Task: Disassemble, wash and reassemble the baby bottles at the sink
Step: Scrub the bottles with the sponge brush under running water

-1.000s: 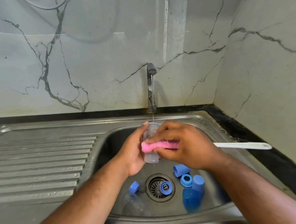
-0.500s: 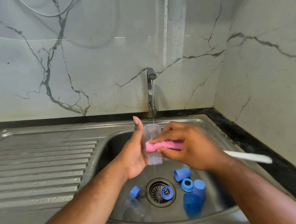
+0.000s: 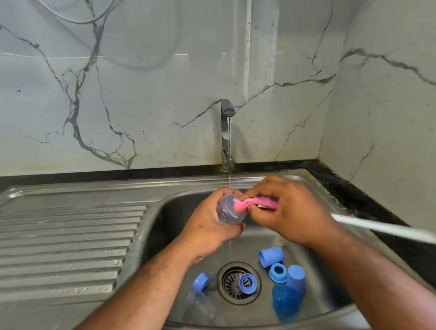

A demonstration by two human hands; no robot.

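Note:
My left hand (image 3: 210, 226) grips a clear bottle body (image 3: 228, 210) over the sink basin (image 3: 179, 218), its open mouth tilted up and toward me under the thin water stream. My right hand (image 3: 288, 211) holds the pink sponge head of a bottle brush (image 3: 250, 204) against the bottle's rim; the white handle (image 3: 384, 230) sticks out to the right. On the basin floor lie a blue cap (image 3: 271, 256), a blue collar ring (image 3: 278, 273), another ring on the drain (image 3: 246, 283), a blue bottle (image 3: 286, 302) and a clear bottle with blue collar (image 3: 199, 301).
The tap (image 3: 226, 133) at the back wall runs a thin stream. A ribbed steel drainboard (image 3: 58, 246) lies left of the basin. Marble walls close the back and right; a black counter edge (image 3: 367, 201) runs along the right.
The bottle went from upright to tilted, mouth toward me. The pink sponge moved from across the bottle's side up to its rim, and both hands rose slightly.

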